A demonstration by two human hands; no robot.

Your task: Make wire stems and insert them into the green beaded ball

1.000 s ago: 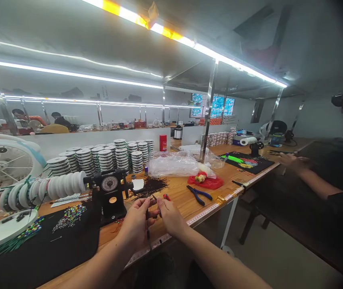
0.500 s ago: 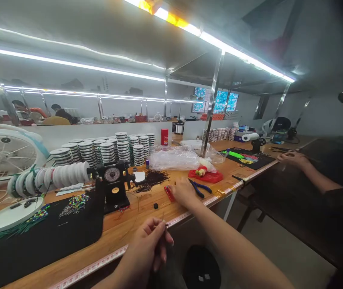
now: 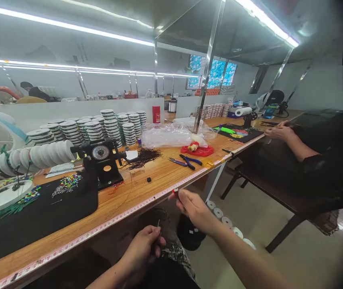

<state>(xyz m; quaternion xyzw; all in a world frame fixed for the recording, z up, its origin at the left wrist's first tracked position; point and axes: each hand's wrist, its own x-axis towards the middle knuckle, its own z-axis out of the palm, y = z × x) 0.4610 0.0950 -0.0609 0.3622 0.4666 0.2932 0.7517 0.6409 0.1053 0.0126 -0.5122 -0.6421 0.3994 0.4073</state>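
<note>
Below the table's front edge, my left hand pinches a thin, needle-like piece that points upward. My right hand is closed around a small red object, mostly hidden by the fingers, just off the measuring tape on the table edge. Behind it on the wood lie blue-handled pliers and a slim tool with red and blue handles. A small black cube sits nearer the middle, in front of a pile of dark short strands.
At left stand a black winding device with white spools, a black mat with beads and a white dish. Stacked spools, plastic bags and a red net bag are behind. Another person's hands work at right.
My right hand has lifted off the table and come back toward me, past the edge, with the red object. The view has tilted down. My left hand still pinches the thin piece.
</note>
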